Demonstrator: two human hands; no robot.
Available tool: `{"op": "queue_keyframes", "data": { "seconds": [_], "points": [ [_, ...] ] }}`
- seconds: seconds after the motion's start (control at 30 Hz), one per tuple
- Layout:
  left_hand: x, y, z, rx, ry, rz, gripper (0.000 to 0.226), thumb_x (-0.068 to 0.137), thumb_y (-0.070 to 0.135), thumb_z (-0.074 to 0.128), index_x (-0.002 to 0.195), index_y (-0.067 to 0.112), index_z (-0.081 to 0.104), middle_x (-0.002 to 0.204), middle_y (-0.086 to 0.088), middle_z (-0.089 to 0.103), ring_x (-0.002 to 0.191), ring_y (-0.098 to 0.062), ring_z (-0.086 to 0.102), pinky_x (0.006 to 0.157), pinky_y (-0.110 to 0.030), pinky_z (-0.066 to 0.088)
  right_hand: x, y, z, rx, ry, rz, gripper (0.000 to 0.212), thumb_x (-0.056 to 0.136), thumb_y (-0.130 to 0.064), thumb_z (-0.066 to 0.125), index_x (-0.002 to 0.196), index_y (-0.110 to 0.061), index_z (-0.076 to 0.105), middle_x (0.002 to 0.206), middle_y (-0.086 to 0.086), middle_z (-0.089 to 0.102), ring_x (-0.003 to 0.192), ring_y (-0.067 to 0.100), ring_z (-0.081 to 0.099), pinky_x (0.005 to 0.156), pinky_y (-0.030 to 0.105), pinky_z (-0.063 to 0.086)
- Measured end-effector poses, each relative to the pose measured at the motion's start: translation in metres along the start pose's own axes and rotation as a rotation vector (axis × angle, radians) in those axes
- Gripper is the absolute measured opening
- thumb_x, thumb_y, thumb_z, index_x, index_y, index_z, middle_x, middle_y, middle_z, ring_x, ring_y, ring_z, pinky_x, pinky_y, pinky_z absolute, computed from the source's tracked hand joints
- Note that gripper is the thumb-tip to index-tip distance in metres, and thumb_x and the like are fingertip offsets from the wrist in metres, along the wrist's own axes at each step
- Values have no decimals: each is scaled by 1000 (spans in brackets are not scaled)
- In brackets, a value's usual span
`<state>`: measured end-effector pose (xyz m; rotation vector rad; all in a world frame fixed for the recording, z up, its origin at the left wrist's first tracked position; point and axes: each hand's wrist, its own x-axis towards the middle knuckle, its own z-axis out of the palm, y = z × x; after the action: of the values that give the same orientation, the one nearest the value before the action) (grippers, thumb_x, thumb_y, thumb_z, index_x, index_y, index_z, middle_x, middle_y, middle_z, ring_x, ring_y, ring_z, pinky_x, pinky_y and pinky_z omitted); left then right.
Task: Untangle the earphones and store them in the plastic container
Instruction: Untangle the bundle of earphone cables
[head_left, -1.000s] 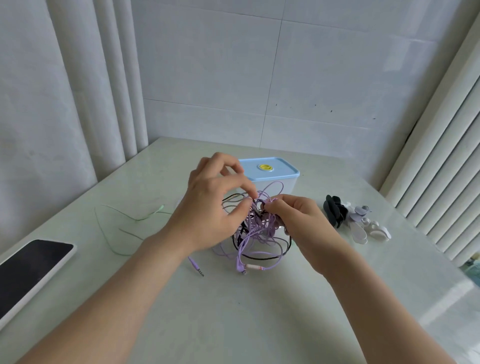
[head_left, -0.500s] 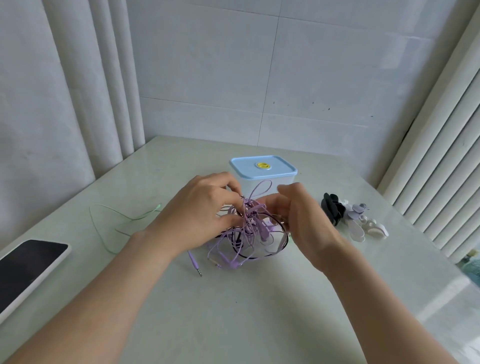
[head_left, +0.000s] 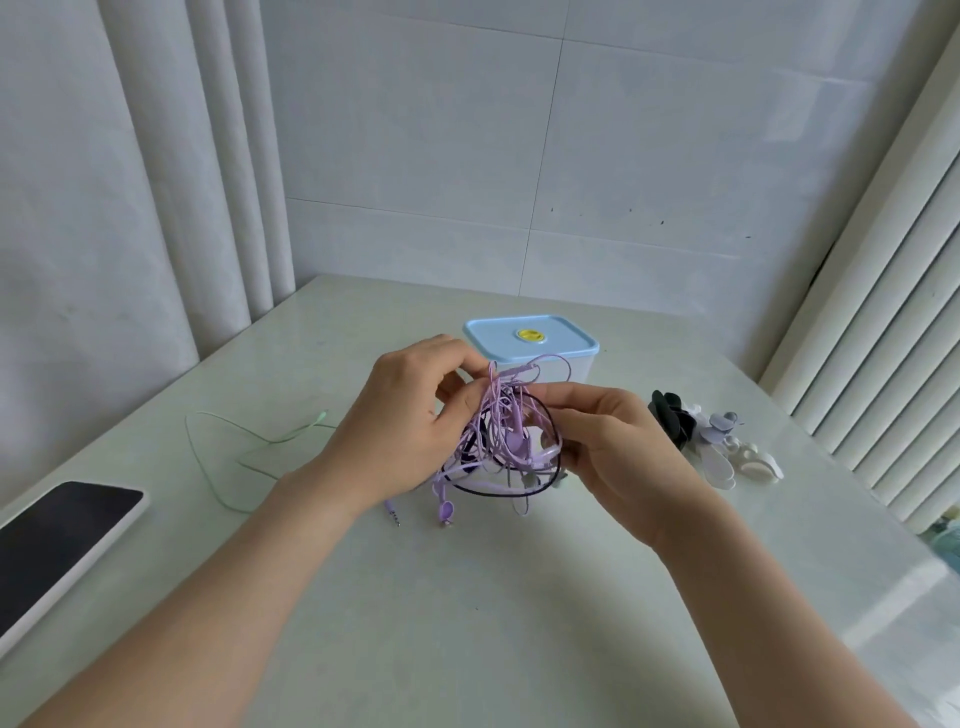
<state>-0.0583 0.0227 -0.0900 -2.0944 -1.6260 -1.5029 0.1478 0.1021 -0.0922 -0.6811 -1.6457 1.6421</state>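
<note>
I see a pale glossy tabletop (head_left: 467, 623) carrying a blue-lidded clear plastic container (head_left: 530, 338), a thin green earphone cable (head_left: 321, 415), a white-edged black phone (head_left: 57, 540), and small black-and-white clips (head_left: 711, 441).

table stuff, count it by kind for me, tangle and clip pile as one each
phone: 1
plastic container: 1
earphone tangle, pinched by left hand and right hand: 1
green cord lying to the left: 1
pile of clips: 1
total: 5
</note>
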Motion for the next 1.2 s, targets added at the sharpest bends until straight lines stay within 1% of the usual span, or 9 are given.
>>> {"op": "queue_keyframes", "data": {
  "seconds": [0.23,0.43,0.57,0.67,0.8,0.87,0.97,1.1,1.2],
  "points": [
    [-1,4,0,-102,-40,-116,3,100,17,72,98,15,73,84,7,78,80,-12,75,77,-25,57,2,6,1,-86,37,-30,21,87,-19,78,106,-12,83,107,21,79,97,34,64,92,51,42],
    [-2,1,-2,-228,-209,-277,8,97,10,74,103,14,75,98,5,80,92,-11,78,90,-40,62,-1,0,3,-50,69,-75,20,95,3,69,109,-6,81,108,17,80,98,30,76,96,43,59],
    [-3,6,-2,-261,-199,-257,12,92,3,74,97,12,78,101,5,79,92,-10,78,92,-37,62,0,1,2,-52,55,-89,30,101,6,57,105,-10,82,111,16,79,101,30,76,94,42,59],
    [-4,9,-3,-245,-136,-265,8,87,5,78,89,12,80,95,6,81,86,-8,79,88,-35,64,-2,-1,3,-35,45,-99,29,101,4,59,104,-12,83,111,16,79,98,28,76,88,37,57],
    [-5,9,-2,-215,-114,-288,3,86,8,79,84,10,79,89,5,81,80,-7,79,83,-37,65,-2,0,2,-36,34,-102,20,97,-1,68,107,-10,82,110,18,79,97,31,76,91,42,56],
    [-4,9,-3,-190,-120,-292,10,92,14,76,82,11,77,80,7,80,70,-4,76,76,-29,63,-2,0,1,-38,34,-104,19,96,-3,70,108,-10,82,110,18,79,97,31,76,92,43,57],
    [-4,10,-3,-148,-144,-308,18,100,16,69,83,11,69,55,14,68,43,-1,48,56,-17,42,-3,-2,3,-67,53,-103,16,93,-5,73,106,-9,82,106,17,80,92,28,76,86,38,56],
    [-3,9,-2,-197,-106,-289,14,103,10,61,89,9,60,64,14,61,45,-5,45,51,-17,35,-3,-2,6,-91,67,-86,19,97,1,67,104,-9,81,104,18,80,89,30,71,85,40,53],
    [-3,8,1,-119,-86,-239,11,106,12,55,95,12,55,63,6,58,49,-10,42,51,-20,32,-3,-2,6,-114,77,-81,19,98,-1,66,107,-9,81,104,18,80,95,35,73,95,46,55]
  ]
}}
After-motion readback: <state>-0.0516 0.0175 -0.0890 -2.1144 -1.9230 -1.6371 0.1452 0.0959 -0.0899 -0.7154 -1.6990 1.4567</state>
